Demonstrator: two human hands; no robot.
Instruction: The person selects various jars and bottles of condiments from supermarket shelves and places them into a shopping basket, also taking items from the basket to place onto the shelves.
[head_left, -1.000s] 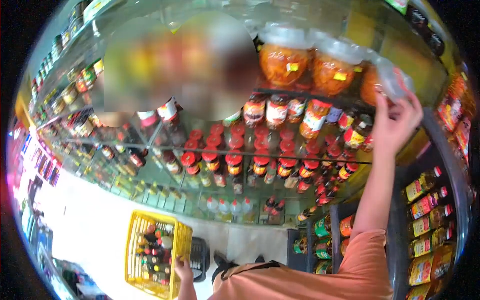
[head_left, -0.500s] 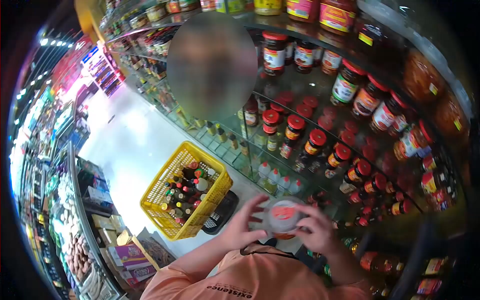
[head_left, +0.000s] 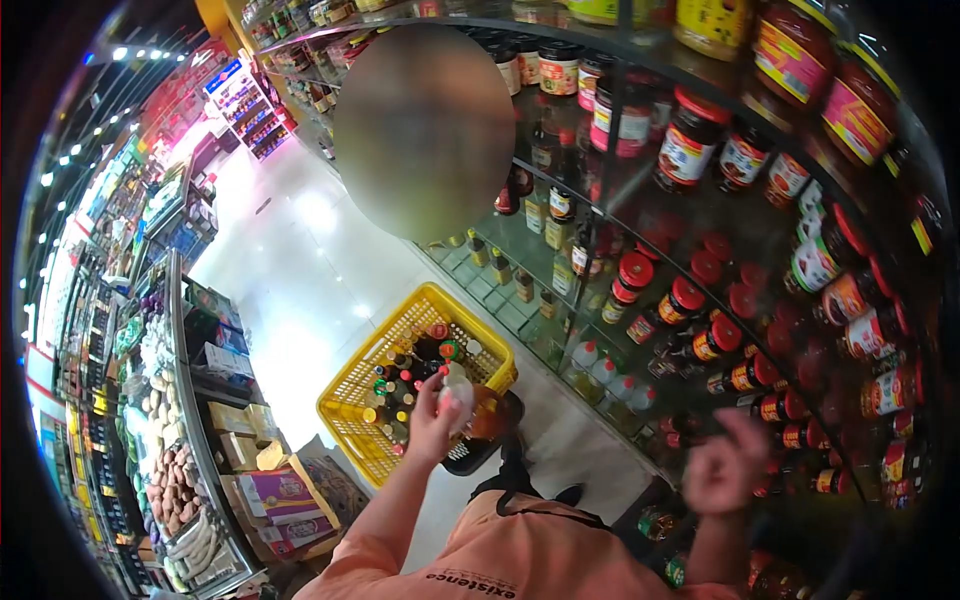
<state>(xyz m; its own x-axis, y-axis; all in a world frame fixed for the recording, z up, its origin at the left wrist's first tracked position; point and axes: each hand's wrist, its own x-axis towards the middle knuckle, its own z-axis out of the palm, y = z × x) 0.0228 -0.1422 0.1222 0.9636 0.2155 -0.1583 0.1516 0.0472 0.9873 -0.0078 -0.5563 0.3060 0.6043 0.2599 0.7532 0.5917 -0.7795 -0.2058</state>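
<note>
The left hand (head_left: 437, 420) grips the jar (head_left: 490, 412) at its pale lid, fingers wrapped around the lid's side. The jar is tilted, lid toward the left hand, amber body pointing right; it appears over the near right edge of the yellow basket (head_left: 350, 432). Whether the jar touches the basket cannot be determined. The basket contains a group of bottles (head_left: 400, 385) with caps facing up. The right hand (head_left: 725, 468) is raised in front of the shelves, well apart from the jar; it is blurred, and its finger position cannot be determined. Red-lidded jars (head_left: 633, 277) stand on the shelves. Cartons (head_left: 285, 510) are located left of the person.
</note>
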